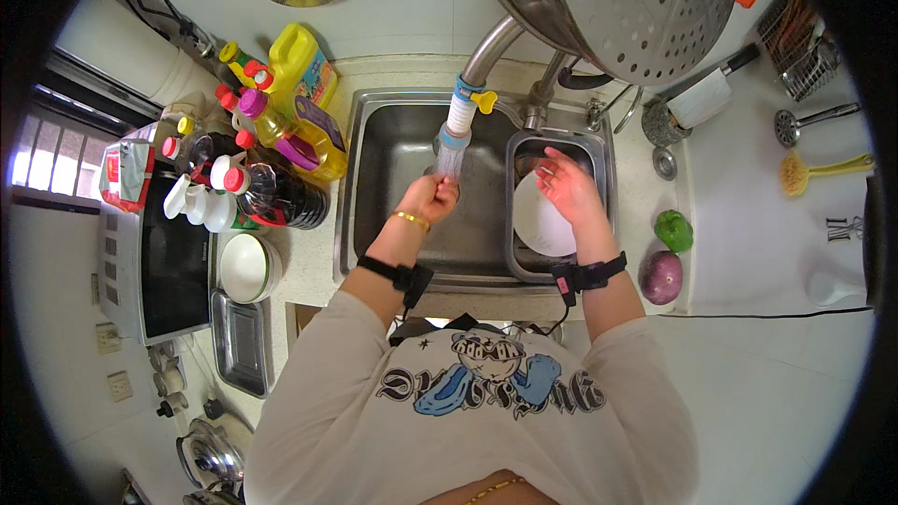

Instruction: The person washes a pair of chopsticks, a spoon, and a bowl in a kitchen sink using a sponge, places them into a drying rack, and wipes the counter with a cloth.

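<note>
My left hand is just below the clear spray head of the faucet, over the large sink basin. Its fingers are curled in, and I see nothing held in them. Water seems to run from the spray head onto the fingers. My right hand is above the small right-hand basin, its fingers apart and nothing in them. Partly beneath that hand lies a round white plate; whether the hand touches it I cannot tell.
Several bottles, among them a yellow oil bottle, crowd the left counter beside stacked white bowls and a metal tray. A green pepper and a purple eggplant lie at right. A perforated steamer pot overhangs the faucet.
</note>
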`<state>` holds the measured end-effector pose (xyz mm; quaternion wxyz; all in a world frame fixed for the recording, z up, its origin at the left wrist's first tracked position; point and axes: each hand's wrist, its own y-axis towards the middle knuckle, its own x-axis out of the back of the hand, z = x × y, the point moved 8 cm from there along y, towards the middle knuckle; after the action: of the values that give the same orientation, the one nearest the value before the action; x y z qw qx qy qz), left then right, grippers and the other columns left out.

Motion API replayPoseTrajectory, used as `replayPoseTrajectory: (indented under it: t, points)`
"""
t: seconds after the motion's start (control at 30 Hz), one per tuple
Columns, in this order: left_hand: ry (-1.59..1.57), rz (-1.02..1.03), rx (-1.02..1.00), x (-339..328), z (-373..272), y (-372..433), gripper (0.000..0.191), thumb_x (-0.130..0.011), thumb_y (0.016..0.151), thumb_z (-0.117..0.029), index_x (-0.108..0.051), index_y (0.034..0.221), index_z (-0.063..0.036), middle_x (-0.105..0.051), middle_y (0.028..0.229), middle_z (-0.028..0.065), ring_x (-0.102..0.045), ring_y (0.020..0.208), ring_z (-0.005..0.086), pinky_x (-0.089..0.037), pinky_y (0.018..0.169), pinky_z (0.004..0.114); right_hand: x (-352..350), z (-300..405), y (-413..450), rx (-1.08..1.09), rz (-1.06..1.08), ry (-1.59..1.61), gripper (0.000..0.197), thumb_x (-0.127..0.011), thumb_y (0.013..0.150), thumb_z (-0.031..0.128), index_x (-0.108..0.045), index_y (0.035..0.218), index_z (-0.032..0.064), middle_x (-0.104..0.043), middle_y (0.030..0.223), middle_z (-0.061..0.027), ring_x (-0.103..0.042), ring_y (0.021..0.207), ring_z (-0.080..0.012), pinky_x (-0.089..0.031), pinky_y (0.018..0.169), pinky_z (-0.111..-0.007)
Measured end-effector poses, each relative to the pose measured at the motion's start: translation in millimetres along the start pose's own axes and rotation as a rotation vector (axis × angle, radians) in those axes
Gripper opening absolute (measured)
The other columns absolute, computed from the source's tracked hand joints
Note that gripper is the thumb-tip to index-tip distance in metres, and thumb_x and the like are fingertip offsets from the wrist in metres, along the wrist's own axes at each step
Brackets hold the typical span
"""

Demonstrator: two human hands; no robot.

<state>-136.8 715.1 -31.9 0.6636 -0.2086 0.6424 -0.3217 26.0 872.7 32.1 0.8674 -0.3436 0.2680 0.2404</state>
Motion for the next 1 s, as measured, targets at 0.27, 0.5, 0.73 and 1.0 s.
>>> replayPoseTrajectory:
  t: [0.27,0.5,0.73,1.0]
  points:
    - [0.311,0.031,-0.127,18,16,-80,0.030,-0.032,0.092,-0.021,-0.047,0.103,0.0022,-0.040,0.063,-0.0017,-0.028,0.045,0.0035,-0.023,0.036,0.015,20,10,38,0.102,-0.166,0.099,0.014,-0.053,0.079,0.009,-0.049,0.091,0.0044,-0.051,0.078,-0.0053,-0.050,0.075,-0.0219,-0.046,0.071,-0.040]
    - [0.524,-0.014,-0.213,23,17,-119,0.031,-0.035,0.091,-0.025,-0.047,0.105,0.0005,-0.040,0.062,-0.0042,-0.026,0.044,0.0024,-0.021,0.036,0.014,5,8,59,0.071,-0.251,0.216,0.028,-0.056,0.076,0.010,-0.040,0.098,0.0016,-0.039,0.096,-0.0104,-0.045,0.081,-0.0231,-0.046,0.072,-0.040]
    - [0.620,-0.062,-0.210,41,10,-139,0.030,-0.037,0.090,-0.024,-0.048,0.106,-0.0006,-0.041,0.063,-0.0051,-0.026,0.043,0.0013,-0.020,0.035,0.014,-8,13,61,-0.014,-0.281,0.212,0.028,-0.059,0.075,0.013,-0.035,0.087,0.0034,-0.037,0.088,-0.0087,-0.043,0.074,-0.0212,-0.044,0.074,-0.040]
    - [0.610,-0.008,-0.135,38,6,-142,0.031,-0.037,0.090,-0.024,-0.048,0.106,0.0002,-0.042,0.063,-0.0043,-0.029,0.044,0.0009,-0.022,0.036,0.012,3,-38,51,-0.137,0.005,0.029,0.017,-0.058,0.077,0.022,-0.050,0.082,0.0067,-0.052,0.074,-0.0038,-0.051,0.063,-0.0180,-0.043,0.056,-0.030]
